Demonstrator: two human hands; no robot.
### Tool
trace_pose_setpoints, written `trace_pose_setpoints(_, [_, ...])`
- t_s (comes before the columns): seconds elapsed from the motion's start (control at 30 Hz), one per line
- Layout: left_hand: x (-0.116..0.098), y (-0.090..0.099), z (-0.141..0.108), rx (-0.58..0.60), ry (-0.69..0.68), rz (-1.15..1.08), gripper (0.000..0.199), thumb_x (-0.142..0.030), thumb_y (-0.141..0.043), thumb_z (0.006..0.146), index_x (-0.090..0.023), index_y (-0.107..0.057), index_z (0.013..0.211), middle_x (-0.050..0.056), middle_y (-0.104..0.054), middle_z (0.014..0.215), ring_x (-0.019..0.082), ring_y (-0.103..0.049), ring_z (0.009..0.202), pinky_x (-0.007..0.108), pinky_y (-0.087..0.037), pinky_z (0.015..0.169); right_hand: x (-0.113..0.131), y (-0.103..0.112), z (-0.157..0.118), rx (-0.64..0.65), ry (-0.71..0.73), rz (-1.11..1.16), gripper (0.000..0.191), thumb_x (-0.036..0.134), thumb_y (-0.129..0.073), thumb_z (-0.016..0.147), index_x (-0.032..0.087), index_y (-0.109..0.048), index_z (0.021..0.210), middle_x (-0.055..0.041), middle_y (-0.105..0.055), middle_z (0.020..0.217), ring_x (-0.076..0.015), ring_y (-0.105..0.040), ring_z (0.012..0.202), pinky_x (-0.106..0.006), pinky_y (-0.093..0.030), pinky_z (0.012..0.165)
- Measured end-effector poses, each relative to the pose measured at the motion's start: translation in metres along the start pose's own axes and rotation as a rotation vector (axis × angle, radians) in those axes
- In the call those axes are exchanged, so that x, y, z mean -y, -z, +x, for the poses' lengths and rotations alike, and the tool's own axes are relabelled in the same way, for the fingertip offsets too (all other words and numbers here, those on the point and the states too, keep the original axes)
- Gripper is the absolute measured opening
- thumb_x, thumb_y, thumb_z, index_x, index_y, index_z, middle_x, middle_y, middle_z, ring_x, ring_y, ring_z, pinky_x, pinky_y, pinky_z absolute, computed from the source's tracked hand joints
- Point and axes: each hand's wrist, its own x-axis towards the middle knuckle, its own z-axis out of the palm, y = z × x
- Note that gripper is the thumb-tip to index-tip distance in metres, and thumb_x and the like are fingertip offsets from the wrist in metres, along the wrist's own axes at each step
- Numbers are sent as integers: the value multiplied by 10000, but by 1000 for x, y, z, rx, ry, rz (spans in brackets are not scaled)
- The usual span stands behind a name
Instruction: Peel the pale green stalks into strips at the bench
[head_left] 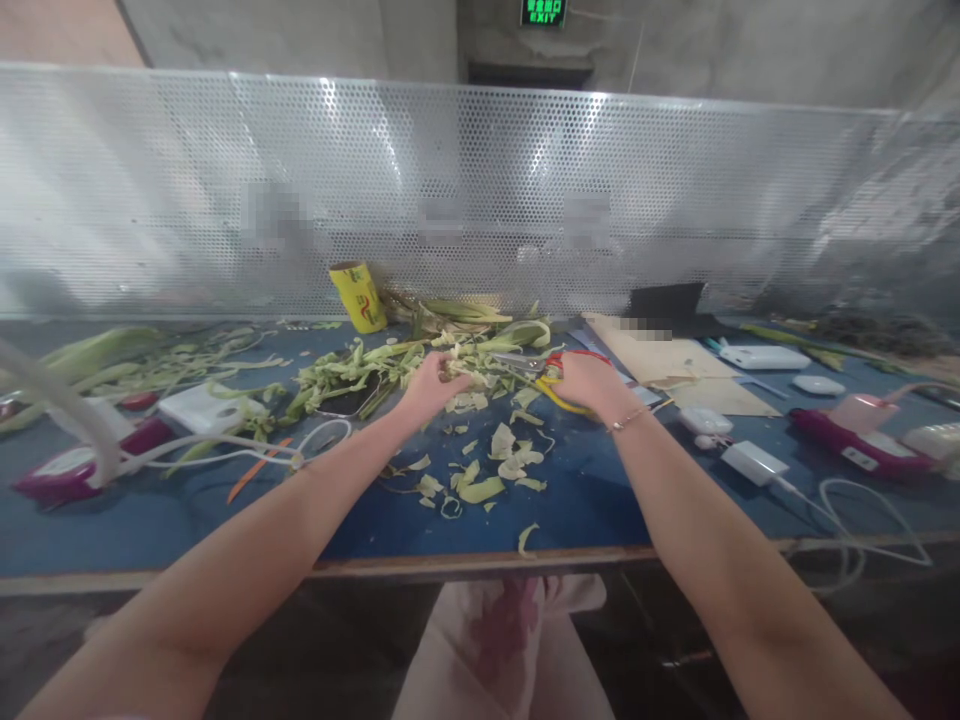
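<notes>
My right hand [589,382] is wrapped round the handles of a pair of scissors [556,392], one side red and the other yellow. Their metal blades point left toward a heap of pale green plant pieces [360,375]. At the right edge of that heap my left hand [439,383] has its fingers curled round a pale green plant piece [480,378], only partly visible between them. Below both hands, cut plant scraps [480,488] are scattered over the blue tabletop [555,525].
A yellow cardboard tube [358,298] stands before the perforated metal screen [450,150]. On the left lie long green leaves [112,350], a purple power strip [82,470] and cables. Brown cardboard [660,355], white chargers [754,463] and another purple strip [855,440] occupy the right.
</notes>
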Motion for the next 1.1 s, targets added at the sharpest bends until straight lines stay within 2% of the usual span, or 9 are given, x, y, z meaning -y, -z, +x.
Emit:
trace_pose_setpoints(0.07, [2, 2, 2, -64, -77, 249, 397, -275, -730, 556, -179, -497, 863, 22, -540, 856, 119, -493, 644, 272, -383, 631, -2, -1, 1, -42, -14, 47, 293, 324, -529, 726, 138, -617, 934, -156, -677, 893, -244, -634, 810, -282, -400, 628])
trace_pose_setpoints(0.2, [10, 6, 8, -50, -129, 362, 307, -268, -642, 643, -206, -442, 867, -6, -523, 823, 100, -461, 563, 263, -367, 586, -5, -2, 7, -23, 31, 166, 282, 357, -519, 729, 159, -606, 910, -124, -676, 899, -215, -620, 789, -259, -387, 620])
trace_pose_setpoints(0.37, [11, 7, 10, -7, -91, 185, 224, -292, -617, 682, -204, -464, 819, -3, -546, 759, 120, -539, 579, 247, -397, 537, -12, 3, 11, 182, 79, 206, 243, 352, -487, 748, 156, -624, 791, -92, -664, 775, -176, -570, 634, -262, -354, 563])
trace_pose_setpoints(0.47, [4, 4, 7, -5, -14, 79, 204, -339, -617, 702, -189, -493, 763, 2, -557, 698, 126, -552, 594, 243, -431, 536, -18, 8, 8, 264, 182, 222, 277, 396, -462, 774, 179, -633, 746, -51, -640, 712, -165, -545, 615, -264, -347, 562])
trace_pose_setpoints(0.63, [-6, -1, 3, -27, 116, -98, 234, -373, -600, 730, -156, -526, 687, 2, -551, 656, 98, -524, 550, 236, -458, 521, -23, 13, 3, 290, 327, 347, 390, 538, -511, 749, 189, -669, 822, -48, -655, 782, -165, -546, 655, -271, -386, 588])
trace_pose_setpoints(0.8, [-6, 0, 5, -63, 172, -260, 240, -357, -623, 715, -159, -492, 689, -20, -560, 691, 59, -488, 489, 217, -430, 487, -20, 13, 1, 326, 454, 500, 385, 536, -554, 737, 204, -673, 894, -44, -663, 862, -163, -561, 712, -263, -423, 624])
trace_pose_setpoints(0.87, [-5, 0, 6, -65, 190, -329, 232, -345, -627, 712, -165, -482, 707, -33, -549, 681, 54, -488, 482, 213, -422, 485, -17, 13, 0, 371, 445, 587, 382, 526, -536, 758, 204, -662, 921, -37, -648, 816, -146, -547, 667, -255, -415, 577])
trace_pose_setpoints(0.97, [-7, -2, 5, -43, 205, -474, 215, -306, -637, 706, -173, -469, 725, -46, -529, 655, 53, -488, 483, 211, -418, 495, -9, 12, -4, 447, 336, 734, 387, 519, -444, 818, 226, -627, 993, -8, -603, 707, -117, -499, 566, -241, -377, 494])
trace_pose_setpoints(1.1, [-14, -2, 1, -21, 265, -658, 145, -227, -602, 725, -167, -470, 722, -51, -495, 601, 42, -445, 462, 193, -383, 470, 1, 9, -6, 297, 408, 608, 394, 538, -466, 803, 208, -625, 946, -36, -631, 863, -147, -550, 707, -263, -422, 622])
